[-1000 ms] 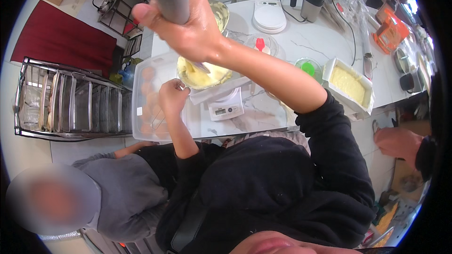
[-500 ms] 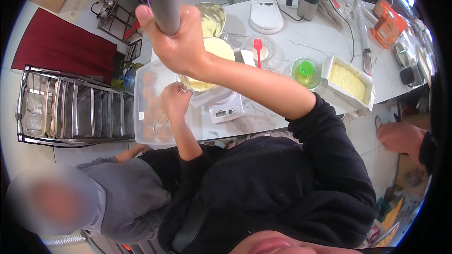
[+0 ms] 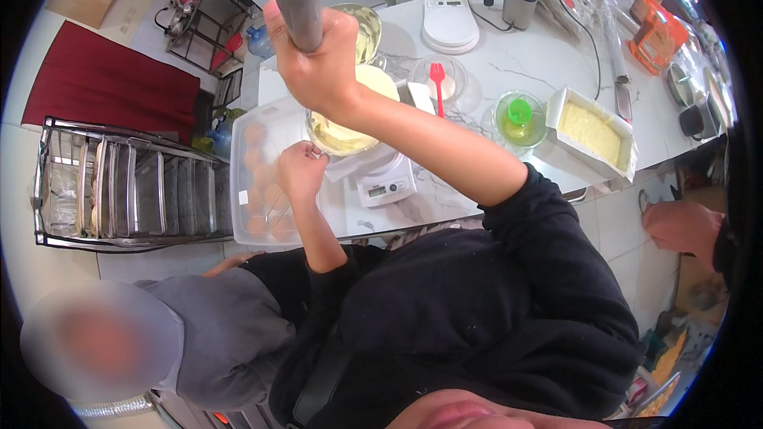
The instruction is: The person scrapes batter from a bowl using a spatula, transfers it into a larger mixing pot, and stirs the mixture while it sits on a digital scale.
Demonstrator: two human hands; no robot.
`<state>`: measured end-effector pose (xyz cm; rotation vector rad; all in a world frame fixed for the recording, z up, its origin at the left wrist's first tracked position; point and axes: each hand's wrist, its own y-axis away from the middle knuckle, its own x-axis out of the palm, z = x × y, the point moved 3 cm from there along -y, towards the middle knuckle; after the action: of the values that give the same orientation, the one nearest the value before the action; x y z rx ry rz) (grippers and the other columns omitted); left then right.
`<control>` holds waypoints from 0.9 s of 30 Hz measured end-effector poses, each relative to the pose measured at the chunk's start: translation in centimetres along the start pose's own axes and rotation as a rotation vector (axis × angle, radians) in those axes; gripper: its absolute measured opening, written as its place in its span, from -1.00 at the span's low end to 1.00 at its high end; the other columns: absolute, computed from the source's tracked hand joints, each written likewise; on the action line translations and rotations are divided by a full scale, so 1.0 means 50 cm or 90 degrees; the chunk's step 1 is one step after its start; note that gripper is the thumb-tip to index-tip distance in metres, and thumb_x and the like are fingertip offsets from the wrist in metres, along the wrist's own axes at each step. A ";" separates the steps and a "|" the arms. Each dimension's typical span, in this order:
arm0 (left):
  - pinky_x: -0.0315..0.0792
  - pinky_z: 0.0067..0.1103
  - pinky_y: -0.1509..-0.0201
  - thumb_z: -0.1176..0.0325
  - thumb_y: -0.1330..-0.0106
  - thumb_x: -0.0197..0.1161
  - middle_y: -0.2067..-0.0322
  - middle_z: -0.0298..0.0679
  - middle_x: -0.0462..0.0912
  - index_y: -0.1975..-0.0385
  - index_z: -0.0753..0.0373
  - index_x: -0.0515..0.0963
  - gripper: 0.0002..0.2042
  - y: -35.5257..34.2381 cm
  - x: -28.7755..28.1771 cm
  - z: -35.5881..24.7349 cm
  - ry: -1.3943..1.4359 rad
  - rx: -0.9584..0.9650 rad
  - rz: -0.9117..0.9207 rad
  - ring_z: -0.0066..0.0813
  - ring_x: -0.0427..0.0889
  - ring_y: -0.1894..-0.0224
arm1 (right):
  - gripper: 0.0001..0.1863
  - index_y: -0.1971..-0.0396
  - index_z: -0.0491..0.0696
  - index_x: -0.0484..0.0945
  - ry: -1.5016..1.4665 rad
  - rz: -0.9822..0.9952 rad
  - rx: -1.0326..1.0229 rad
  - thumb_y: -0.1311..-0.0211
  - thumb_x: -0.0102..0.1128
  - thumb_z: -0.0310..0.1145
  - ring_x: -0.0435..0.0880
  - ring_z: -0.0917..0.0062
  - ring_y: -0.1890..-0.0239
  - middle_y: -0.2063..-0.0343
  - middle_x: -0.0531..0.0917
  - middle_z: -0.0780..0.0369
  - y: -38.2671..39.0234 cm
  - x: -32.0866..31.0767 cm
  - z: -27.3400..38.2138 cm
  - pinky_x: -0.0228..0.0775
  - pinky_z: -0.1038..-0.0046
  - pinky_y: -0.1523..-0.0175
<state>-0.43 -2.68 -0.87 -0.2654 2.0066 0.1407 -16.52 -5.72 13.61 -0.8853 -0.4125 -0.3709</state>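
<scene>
My right hand (image 3: 318, 71) is raised over the bowls, its fist wrapped round the thick grey handle (image 3: 296, 4) of a tool whose working end is hidden. Below it, a bowl (image 3: 343, 148) with pale yellow batter is partly covered by my wrist, above a white digital scale (image 3: 387, 188). At this bowl's near left edge my left hand (image 3: 300, 171) is closed in a pinch; a bit of metal shows at its fingertips, but I cannot make out what it holds. A bent wire piece (image 3: 276, 210) shows beside that wrist, over a clear plastic box (image 3: 242, 226) of eggs.
Behind stands a batter-smeared metal bowl (image 3: 367, 32). Rightward are a second white scale (image 3: 450, 25), a red brush-like utensil (image 3: 438, 83), a glass bowl with a green-topped item (image 3: 518, 115), and a paper-lined loaf tin (image 3: 628, 155). A co-worker (image 3: 218, 334) is close on my left, near a tray rack (image 3: 127, 242).
My right fist and the grey handle have shifted a little right and down in the picture. The left hand stays at the bowl's edge. The co-worker leans slightly nearer.
</scene>
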 end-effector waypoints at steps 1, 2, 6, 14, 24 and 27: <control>0.29 -0.58 0.53 0.37 0.29 0.17 0.76 -0.32 0.44 0.68 0.20 0.47 -0.88 0.002 0.000 -0.003 0.000 0.004 0.000 -0.45 0.44 0.65 | -0.62 0.86 -0.12 0.24 0.026 0.014 -0.031 -0.08 0.03 -0.35 0.07 0.78 0.77 0.91 0.19 0.42 -0.007 -0.003 0.005 -0.09 0.63 0.72; 0.29 -0.58 0.53 0.37 0.29 0.17 0.77 -0.32 0.44 0.69 0.20 0.47 -0.88 0.003 0.000 -0.005 0.001 0.009 0.001 -0.45 0.44 0.66 | -0.62 0.86 -0.12 0.24 0.027 0.013 -0.030 -0.08 0.03 -0.35 0.07 0.78 0.77 0.91 0.19 0.42 -0.007 0.000 0.010 -0.09 0.63 0.72; 0.28 -0.57 0.55 0.37 0.30 0.18 0.77 -0.30 0.43 0.69 0.22 0.47 -0.87 -0.003 0.004 -0.003 -0.031 0.046 -0.021 -0.45 0.43 0.67 | -0.68 0.83 -0.13 0.31 -0.048 0.091 0.028 -0.05 0.06 -0.38 0.11 0.76 0.79 0.91 0.24 0.38 0.028 0.009 0.031 -0.02 0.61 0.72; 0.24 -0.58 0.60 0.40 0.32 0.20 0.81 -0.28 0.39 0.69 0.27 0.46 -0.85 -0.012 -0.002 0.018 0.042 0.024 -0.027 -0.46 0.38 0.72 | -0.79 0.78 -0.17 0.40 -0.118 0.268 0.080 0.07 0.12 -0.43 0.24 0.68 0.79 0.89 0.35 0.26 0.018 -0.028 0.048 0.15 0.57 0.65; 0.21 -0.62 0.61 0.41 0.30 0.19 0.83 -0.32 0.33 0.70 0.30 0.42 -0.85 0.000 -0.016 0.019 0.087 0.026 -0.004 -0.57 0.32 0.74 | -0.65 0.86 -0.14 0.31 -0.068 0.175 0.070 0.00 0.10 -0.32 0.13 0.78 0.79 0.93 0.23 0.34 -0.046 -0.081 0.048 0.03 0.60 0.72; 0.20 -0.64 0.61 0.42 0.30 0.19 0.82 -0.33 0.32 0.70 0.31 0.41 -0.86 -0.011 -0.013 0.031 0.131 0.036 -0.006 -0.60 0.31 0.73 | -0.69 0.88 -0.15 0.33 -0.023 0.185 -0.017 0.05 0.10 -0.39 0.15 0.77 0.79 0.94 0.26 0.30 -0.044 -0.088 0.029 0.05 0.61 0.73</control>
<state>1.31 -2.81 -0.96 -0.2617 2.2100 0.0514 -21.64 -5.22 13.70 -0.9638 -0.3061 -0.0936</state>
